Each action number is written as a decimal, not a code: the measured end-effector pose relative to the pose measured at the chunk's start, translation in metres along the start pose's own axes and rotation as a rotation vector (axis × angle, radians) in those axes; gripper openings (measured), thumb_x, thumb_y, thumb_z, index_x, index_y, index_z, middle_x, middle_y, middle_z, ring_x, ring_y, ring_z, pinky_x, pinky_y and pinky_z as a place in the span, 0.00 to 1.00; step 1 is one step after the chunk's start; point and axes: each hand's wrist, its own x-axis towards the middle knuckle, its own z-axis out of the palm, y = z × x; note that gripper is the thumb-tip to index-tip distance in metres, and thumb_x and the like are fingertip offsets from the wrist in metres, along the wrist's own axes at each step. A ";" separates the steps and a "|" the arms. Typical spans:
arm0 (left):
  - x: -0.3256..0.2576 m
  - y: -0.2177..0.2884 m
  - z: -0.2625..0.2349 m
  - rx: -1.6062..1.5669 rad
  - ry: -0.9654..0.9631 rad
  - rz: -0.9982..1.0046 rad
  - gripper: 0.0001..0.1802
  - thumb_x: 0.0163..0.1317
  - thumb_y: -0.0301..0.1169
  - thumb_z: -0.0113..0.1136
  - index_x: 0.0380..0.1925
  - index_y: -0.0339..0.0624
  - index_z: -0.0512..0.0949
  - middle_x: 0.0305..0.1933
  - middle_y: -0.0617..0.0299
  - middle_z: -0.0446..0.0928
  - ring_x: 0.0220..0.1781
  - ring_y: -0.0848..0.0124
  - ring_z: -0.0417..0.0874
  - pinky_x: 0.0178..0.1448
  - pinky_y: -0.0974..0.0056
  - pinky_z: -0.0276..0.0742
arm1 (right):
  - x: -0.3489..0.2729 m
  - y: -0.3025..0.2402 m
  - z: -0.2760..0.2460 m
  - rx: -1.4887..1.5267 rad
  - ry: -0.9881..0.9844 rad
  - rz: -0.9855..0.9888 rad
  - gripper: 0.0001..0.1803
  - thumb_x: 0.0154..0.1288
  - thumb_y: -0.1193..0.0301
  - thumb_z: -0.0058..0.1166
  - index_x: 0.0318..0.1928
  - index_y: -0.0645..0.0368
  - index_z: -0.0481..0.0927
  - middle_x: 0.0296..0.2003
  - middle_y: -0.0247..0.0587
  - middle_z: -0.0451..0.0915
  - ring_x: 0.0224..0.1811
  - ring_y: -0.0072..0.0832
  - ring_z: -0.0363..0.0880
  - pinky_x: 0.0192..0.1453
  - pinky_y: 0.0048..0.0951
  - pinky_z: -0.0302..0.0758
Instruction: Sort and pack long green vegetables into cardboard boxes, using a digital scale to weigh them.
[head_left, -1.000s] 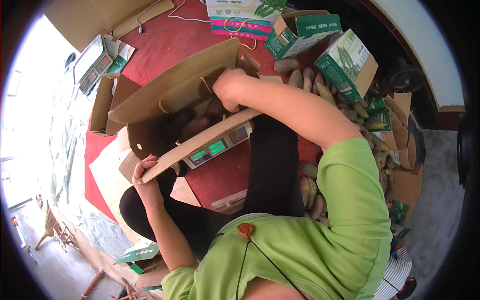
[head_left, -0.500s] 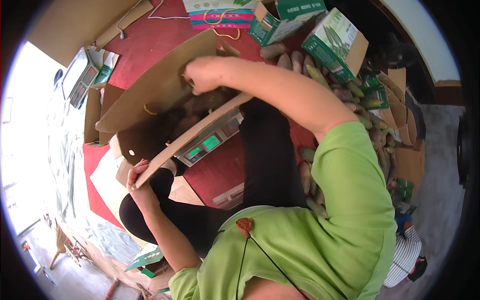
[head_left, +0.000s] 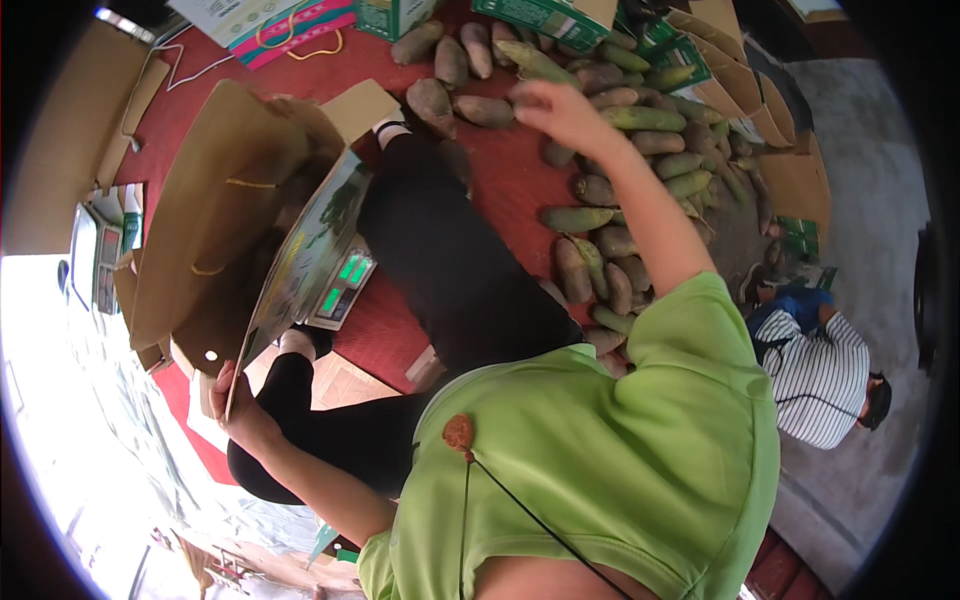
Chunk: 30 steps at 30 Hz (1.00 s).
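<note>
An open cardboard box with raised flaps stands tilted on a digital scale with lit green digits. My left hand is closed on the lower corner of the box's near flap, which bears a printed picture. Shadow hides most of the box's inside. My right hand is over the radishes on the red surface, fingers apart and slightly bent, beside a brownish radish and a long green radish. Nothing shows in its fingers.
A heap of green and brownish radishes lies on the right of the red surface. Green and white cartons stand behind. Another scale is at far left. A person in a striped shirt is at right.
My right hand has left the box and moved right to the radishes. My left hand still holds the flap, which has swung more upright. The view has turned rightward.
</note>
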 end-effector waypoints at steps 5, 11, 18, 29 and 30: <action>-0.005 0.015 0.006 -0.131 0.010 -0.057 0.05 0.58 0.16 0.54 0.34 0.33 0.77 0.46 0.54 0.77 0.50 0.68 0.76 0.57 0.66 0.71 | -0.126 0.138 0.035 -0.385 -0.083 0.354 0.12 0.55 0.66 0.55 0.37 0.60 0.78 0.33 0.52 0.80 0.38 0.48 0.79 0.42 0.41 0.75; 0.008 -0.008 0.000 -0.202 -0.032 -0.086 0.06 0.58 0.16 0.53 0.35 0.29 0.77 0.41 0.55 0.78 0.45 0.68 0.77 0.53 0.63 0.75 | -0.306 0.291 0.123 -0.411 -0.425 0.625 0.08 0.55 0.68 0.55 0.27 0.60 0.78 0.21 0.46 0.79 0.24 0.38 0.80 0.27 0.39 0.75; 0.009 -0.007 -0.009 -0.222 -0.024 -0.092 0.11 0.59 0.15 0.49 0.41 0.31 0.74 0.40 0.52 0.77 0.44 0.64 0.77 0.58 0.58 0.74 | -0.355 0.255 0.151 -0.047 -0.565 0.926 0.06 0.56 0.70 0.56 0.31 0.59 0.79 0.20 0.38 0.78 0.19 0.27 0.78 0.19 0.30 0.74; 0.016 -0.015 -0.022 -0.202 0.021 -0.137 0.11 0.58 0.15 0.50 0.42 0.25 0.74 0.41 0.50 0.77 0.46 0.62 0.77 0.61 0.57 0.74 | -0.331 0.245 0.075 -0.203 -0.085 0.903 0.13 0.50 0.66 0.55 0.34 0.60 0.82 0.40 0.47 0.81 0.49 0.37 0.78 0.54 0.38 0.74; 0.018 -0.016 -0.016 -0.188 0.007 -0.130 0.11 0.59 0.15 0.50 0.42 0.25 0.74 0.41 0.50 0.77 0.46 0.62 0.77 0.61 0.57 0.74 | -0.328 0.229 0.066 -0.198 0.085 0.907 0.13 0.50 0.66 0.56 0.34 0.61 0.82 0.43 0.47 0.80 0.52 0.38 0.76 0.56 0.37 0.72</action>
